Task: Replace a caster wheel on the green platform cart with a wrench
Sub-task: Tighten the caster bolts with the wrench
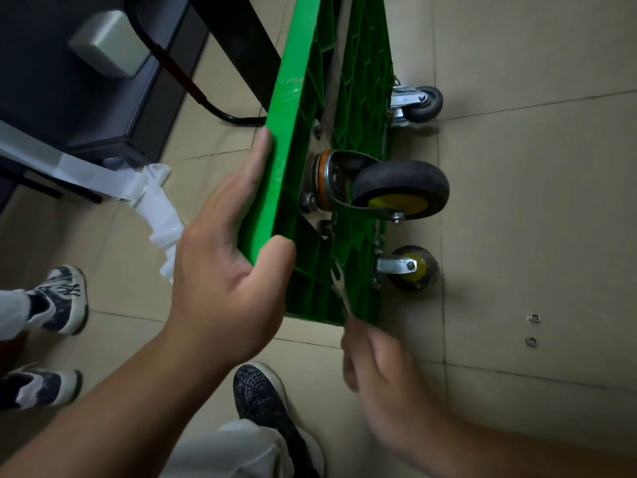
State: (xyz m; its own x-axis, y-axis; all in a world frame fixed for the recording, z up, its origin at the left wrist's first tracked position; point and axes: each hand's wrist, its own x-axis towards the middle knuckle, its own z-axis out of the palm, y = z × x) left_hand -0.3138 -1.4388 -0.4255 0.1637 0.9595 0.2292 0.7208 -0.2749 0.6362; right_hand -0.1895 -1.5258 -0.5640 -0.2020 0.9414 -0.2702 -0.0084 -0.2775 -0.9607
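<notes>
Gripping a wrench [339, 288], the blurred right hand [382, 367] holds its head against the ribbed underside of the green cart [286, 108], near the cart's closest corner. Cart stands tipped on edge. Left hand [227, 277] clasps that corner's rim. Beyond, a black caster wheel [400, 188] with yellow hub sits bolted on. Two washers [533, 318] lie on the floor [517, 201], well apart from the cart.
</notes>
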